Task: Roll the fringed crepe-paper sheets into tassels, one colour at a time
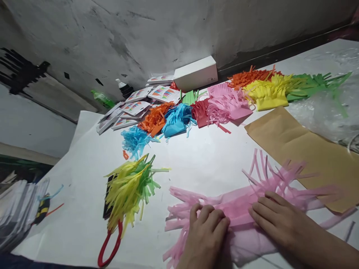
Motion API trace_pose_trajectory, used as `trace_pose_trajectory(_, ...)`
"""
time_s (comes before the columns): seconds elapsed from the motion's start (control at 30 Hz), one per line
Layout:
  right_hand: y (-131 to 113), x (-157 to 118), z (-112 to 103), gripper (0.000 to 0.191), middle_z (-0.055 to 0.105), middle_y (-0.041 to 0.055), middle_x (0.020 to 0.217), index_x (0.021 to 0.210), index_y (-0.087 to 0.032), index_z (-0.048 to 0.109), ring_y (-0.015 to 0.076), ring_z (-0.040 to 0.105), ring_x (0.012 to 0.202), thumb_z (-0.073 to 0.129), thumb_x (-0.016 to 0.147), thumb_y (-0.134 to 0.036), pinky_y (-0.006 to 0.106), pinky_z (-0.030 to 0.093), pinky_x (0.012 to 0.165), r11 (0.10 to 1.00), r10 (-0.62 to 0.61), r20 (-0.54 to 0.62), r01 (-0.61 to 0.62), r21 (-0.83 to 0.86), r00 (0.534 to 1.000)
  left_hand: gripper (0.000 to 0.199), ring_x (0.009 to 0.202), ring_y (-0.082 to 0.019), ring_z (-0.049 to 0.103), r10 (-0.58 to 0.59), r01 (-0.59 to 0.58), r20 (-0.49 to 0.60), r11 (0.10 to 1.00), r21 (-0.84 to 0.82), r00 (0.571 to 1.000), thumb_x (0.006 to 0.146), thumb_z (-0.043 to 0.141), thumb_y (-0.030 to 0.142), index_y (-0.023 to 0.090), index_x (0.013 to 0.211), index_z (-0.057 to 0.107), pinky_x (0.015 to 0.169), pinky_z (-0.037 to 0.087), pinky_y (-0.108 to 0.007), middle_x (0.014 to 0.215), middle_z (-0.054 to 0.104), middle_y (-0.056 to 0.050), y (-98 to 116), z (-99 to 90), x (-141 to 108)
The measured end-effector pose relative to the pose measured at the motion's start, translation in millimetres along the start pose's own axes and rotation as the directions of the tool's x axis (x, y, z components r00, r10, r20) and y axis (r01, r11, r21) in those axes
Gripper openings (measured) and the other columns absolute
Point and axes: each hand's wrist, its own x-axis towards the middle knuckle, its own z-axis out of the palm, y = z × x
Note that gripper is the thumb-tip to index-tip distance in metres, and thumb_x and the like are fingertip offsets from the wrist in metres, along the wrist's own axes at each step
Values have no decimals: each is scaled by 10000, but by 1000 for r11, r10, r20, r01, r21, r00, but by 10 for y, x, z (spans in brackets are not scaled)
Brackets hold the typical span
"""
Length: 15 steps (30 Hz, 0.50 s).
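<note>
A sheet of pink fringed tissue paper (238, 200) lies in front of me, its cut strips spread at both ends. My left hand (207, 231) bears on its near left part with curled fingers. On the right part, the fingers of my right hand (276, 215) are held together, bent over the paper. Both thumbs are hidden, and a folded band of pink runs between the hands. Left of them lies a yellow and green fringed paper bundle (126, 188). It covers part of a black flat object (108, 205), and a red looped handle (110, 244) sticks out below.
Blue, orange, red and pink fringed bundles (227, 104) line the back, beside yellow (266, 93) and green ones. Flat packs (137, 108) and a white box (196, 73) stand against the wall. Brown paper (303, 149) and clear plastic (322, 112) lie right; stacked packets (19, 213) left.
</note>
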Motion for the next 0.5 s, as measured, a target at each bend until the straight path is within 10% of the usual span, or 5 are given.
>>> trace_pose_trajectory(0.23, 82, 322, 46, 411, 528, 10, 662, 676, -213, 533, 220, 452, 624, 353, 1022, -86, 369, 267, 707, 976, 184, -34, -187, -112, 982, 247, 875, -235, 554, -332, 329, 62, 943, 53, 941, 980, 523, 106, 200, 789, 647, 898, 317, -458, 890, 672, -25, -20, 42, 107)
trace_pose_trajectory(0.5, 38, 430, -22, 367, 615, 77, 750, 749, -172, 618, 255, 527, 734, 367, 989, -56, 465, 336, 845, 934, 247, -102, -265, -240, 964, 249, 861, -258, 582, -404, 367, 224, 910, 193, 887, 946, 587, 149, 194, 721, 686, 851, 395, -497, 868, 675, -46, -14, 6, 298)
